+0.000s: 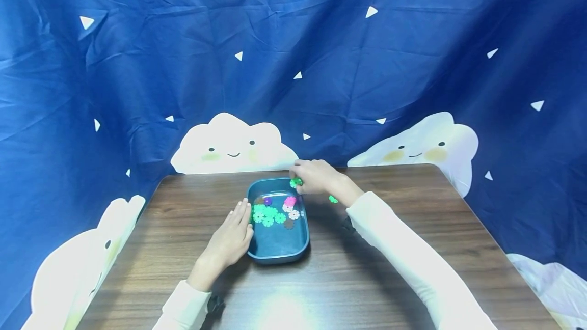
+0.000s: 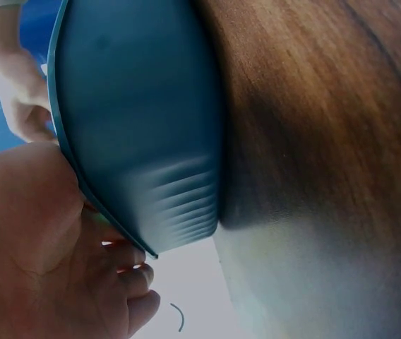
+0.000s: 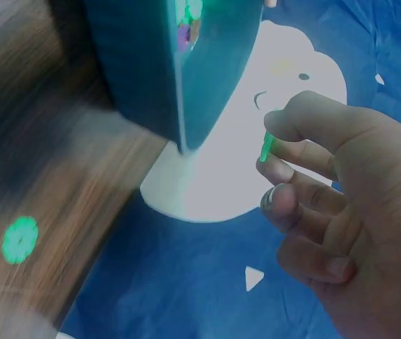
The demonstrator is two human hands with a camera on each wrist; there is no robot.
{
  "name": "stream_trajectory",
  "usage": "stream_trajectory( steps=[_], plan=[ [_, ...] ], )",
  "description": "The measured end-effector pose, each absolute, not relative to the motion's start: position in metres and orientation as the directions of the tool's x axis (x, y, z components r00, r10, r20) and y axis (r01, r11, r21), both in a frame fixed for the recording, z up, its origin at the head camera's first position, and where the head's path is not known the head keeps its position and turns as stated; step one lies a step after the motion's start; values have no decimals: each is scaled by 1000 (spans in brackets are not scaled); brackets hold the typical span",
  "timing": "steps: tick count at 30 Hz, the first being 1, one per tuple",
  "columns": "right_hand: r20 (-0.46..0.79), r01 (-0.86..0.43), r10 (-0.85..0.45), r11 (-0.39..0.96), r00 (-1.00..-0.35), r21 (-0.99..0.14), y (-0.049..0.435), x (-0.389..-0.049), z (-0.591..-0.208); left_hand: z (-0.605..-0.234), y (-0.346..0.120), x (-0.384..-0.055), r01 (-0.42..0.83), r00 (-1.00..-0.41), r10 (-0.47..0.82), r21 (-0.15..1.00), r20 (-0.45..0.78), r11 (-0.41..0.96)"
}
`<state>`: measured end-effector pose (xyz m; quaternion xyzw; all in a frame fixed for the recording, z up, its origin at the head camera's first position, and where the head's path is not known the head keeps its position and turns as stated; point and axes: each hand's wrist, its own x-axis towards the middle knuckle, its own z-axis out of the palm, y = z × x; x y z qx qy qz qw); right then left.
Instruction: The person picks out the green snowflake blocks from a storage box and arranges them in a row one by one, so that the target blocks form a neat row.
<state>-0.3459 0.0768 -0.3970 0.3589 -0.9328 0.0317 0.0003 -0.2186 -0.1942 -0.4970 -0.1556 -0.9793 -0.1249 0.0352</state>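
Observation:
A dark teal rectangular tray (image 1: 278, 243) sits on the table, holding several green snowflake discs (image 1: 268, 216) and some pink, white, brown and purple ones. My left hand (image 1: 231, 236) rests against the tray's left rim, its fingers fairly straight and pointing away from me. Over the tray's far right corner, my right hand (image 1: 314, 176) pinches a green snowflake disc (image 1: 295, 182) between thumb and fingertips. The right wrist view shows this pinched disc (image 3: 267, 145) edge-on, with the other fingers loosely bent.
One more green snowflake disc (image 1: 333, 199) lies on the wooden table (image 1: 183, 248), right of the tray and beside the right wrist. Behind the table's far edge hangs a blue curtain (image 1: 275, 80) with white clouds and triangles.

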Motion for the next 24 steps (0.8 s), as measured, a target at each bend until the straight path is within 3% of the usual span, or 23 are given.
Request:
stream_trajectory(
  steps=[24],
  plan=[
    [75, -581, -576, 806, -814, -112, 171, -347, -416, -498, -195, -219, 315, -949, 296, 256, 112, 914]
  ],
)
